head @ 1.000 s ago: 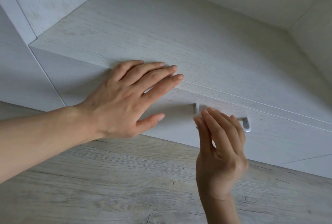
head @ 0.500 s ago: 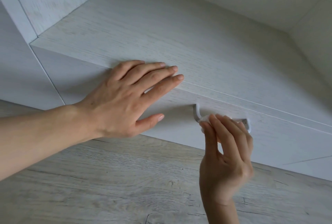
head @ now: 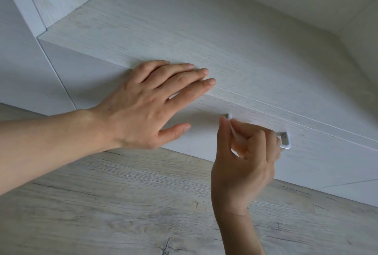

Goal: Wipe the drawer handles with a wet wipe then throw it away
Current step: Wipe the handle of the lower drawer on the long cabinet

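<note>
Right hand wiping a drawer handle, the wipe mostly hidden in the grip.

Only a pale sliver of the wet wipe [head: 234,131] shows between thumb and curled fingers of the right hand [head: 245,164], and its edges are hard to tell from the skin. The right hand covers most of the drawer handle [head: 285,142]; only the handle's right end and a small bit by the thumb tip show. The right hand pinches the wipe against the bar, fingers curled over it from below. The left hand [head: 143,107] lies flat, fingers straight and slightly spread, on the front edge of the cabinet top [head: 204,35], just left of the handle, its thumb down against the drawer front [head: 317,158]. Both forearms are cut off by the frame over the wood-look floor [head: 102,203].
</note>
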